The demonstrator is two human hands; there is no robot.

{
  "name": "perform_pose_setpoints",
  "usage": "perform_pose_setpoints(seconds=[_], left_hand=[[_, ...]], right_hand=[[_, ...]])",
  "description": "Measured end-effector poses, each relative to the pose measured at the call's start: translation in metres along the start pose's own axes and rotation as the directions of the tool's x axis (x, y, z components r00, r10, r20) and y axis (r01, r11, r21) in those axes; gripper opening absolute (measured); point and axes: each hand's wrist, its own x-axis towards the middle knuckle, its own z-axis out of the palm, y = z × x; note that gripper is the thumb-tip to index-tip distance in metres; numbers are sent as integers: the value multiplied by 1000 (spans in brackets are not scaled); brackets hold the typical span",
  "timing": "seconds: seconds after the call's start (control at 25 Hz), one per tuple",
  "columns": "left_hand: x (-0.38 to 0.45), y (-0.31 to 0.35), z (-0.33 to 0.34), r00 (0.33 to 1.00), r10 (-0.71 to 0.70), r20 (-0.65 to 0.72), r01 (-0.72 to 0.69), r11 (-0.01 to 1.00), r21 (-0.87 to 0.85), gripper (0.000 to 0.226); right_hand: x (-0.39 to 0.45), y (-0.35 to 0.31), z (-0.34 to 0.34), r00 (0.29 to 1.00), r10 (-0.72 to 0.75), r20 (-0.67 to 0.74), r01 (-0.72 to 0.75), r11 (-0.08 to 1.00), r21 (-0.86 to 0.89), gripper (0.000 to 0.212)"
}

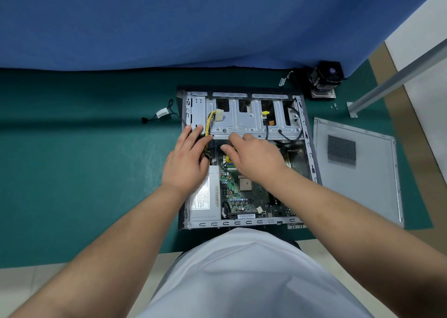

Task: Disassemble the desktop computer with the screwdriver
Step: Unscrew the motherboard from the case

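The case [244, 158] lies open on the mat [84, 172]. Left hand [187, 159] rests flat, relaxed, by the yellow wires [210, 122]. Right hand [256, 157] curls around something yellow, likely the screwdriver; seating the tip squarely before turning would help.

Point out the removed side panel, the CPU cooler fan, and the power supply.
side panel [362, 192], head view, bare metal below its vent grille.
CPU cooler fan [326, 76], head view, black fan housing.
power supply [205, 196], head view, its label.

person | bare forearms, no sleeves | white garment [246, 276] over torso
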Motion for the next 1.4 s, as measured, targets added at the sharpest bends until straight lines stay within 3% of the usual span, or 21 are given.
perform_pose_setpoints(seconds=[0.08,0.16,0.28,0.48,1.2,1.4], left_hand=[[0,0,0,1000,2,-4,-2,1000,-3,56],[0,0,0,1000,4,-7,-4,1000,0,57],[0,-1,1,1000,3,-8,-3,1000,0,57],[1,-1,1,1000,-1,-5,1,1000,9,58],[0,-1,0,1000,14,-10,-14,999,33,55],[-2,7,-1,938,343,-48,-317,906,279,42]], right_hand=[[0,-1,1,999,14,-38,-17,998,-67,42],[1,1,1,1000,-12,5,11,997,74,30],[3,4,0,996,-33,85,10,967,254,39],[3,0,0,993,-96,62,77,961,264,26],[-8,9,3,1000,-24,16,17,932,362,25],[-13,16,-19,988,105,-112,-36,871,490,22]])
